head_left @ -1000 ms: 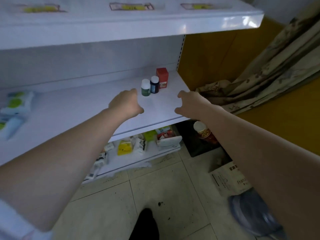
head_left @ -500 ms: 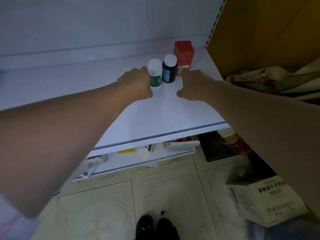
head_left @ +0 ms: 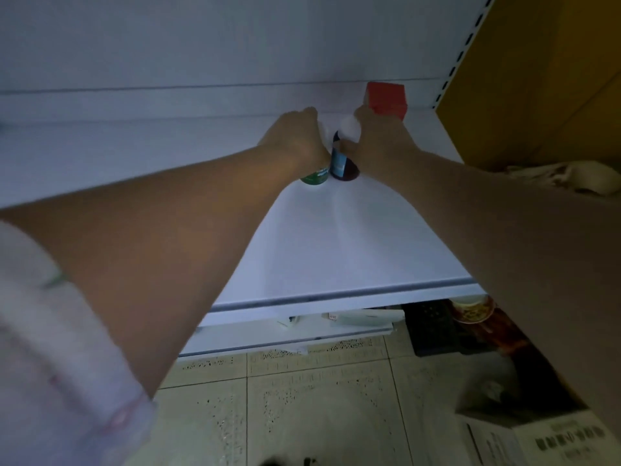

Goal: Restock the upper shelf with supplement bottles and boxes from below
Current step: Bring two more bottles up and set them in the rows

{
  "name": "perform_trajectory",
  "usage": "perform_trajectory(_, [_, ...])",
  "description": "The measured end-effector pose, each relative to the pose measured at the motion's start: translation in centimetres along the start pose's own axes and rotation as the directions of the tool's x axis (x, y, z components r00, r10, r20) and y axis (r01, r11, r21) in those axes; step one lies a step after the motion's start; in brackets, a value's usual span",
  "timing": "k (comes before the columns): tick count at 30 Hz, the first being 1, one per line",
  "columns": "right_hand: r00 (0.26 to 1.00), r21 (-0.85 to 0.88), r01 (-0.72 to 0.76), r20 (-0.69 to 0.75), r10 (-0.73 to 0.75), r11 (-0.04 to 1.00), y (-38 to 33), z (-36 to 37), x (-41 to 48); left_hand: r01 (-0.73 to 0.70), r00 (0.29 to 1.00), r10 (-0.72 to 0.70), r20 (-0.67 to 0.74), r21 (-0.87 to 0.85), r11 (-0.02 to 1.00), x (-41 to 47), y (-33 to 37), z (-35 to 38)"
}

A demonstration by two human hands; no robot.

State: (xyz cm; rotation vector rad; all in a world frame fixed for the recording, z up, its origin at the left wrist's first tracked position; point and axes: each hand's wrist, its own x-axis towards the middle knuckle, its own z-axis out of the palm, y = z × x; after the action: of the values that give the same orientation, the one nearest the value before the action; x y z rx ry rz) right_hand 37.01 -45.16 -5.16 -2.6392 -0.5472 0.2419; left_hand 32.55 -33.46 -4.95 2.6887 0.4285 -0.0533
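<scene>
Two small bottles stand side by side near the back right of a white shelf (head_left: pixel 353 250). My left hand (head_left: pixel 295 139) is closed around the green-labelled bottle (head_left: pixel 316 178), hiding most of it. The dark bottle with a white cap and blue label (head_left: pixel 339 163) is gripped by my right hand (head_left: pixel 376 139) from its right side. A red box (head_left: pixel 386 99) stands upright just behind my right hand, against the back panel.
A yellow side panel (head_left: pixel 537 79) closes the shelf on the right. Below the shelf edge a lower shelf (head_left: pixel 302 334) holds small packs. On the tiled floor (head_left: pixel 319 405) lie a cardboard box (head_left: pixel 537 438) and a dark crate (head_left: pixel 437 327) with a cup.
Both hands reached further in along the shelf and closed on the two bottles. The view moved closer and lower toward the shelf.
</scene>
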Motion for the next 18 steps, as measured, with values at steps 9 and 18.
perform_trajectory(9, [0.988, 0.044, -0.062, 0.147, 0.055, 0.997, -1.9, -1.1, -10.3, 0.093, 0.995, -0.082, 0.061, -0.225, 0.97, -9.1, -0.7, -1.0])
perform_trajectory(18, [0.968, 0.115, -0.057, 0.25, 0.027, 0.992, -5.7, -2.1, -20.9, 0.264, 0.964, -0.147, 0.222, -0.727, 0.633, -22.0, -4.2, -3.2])
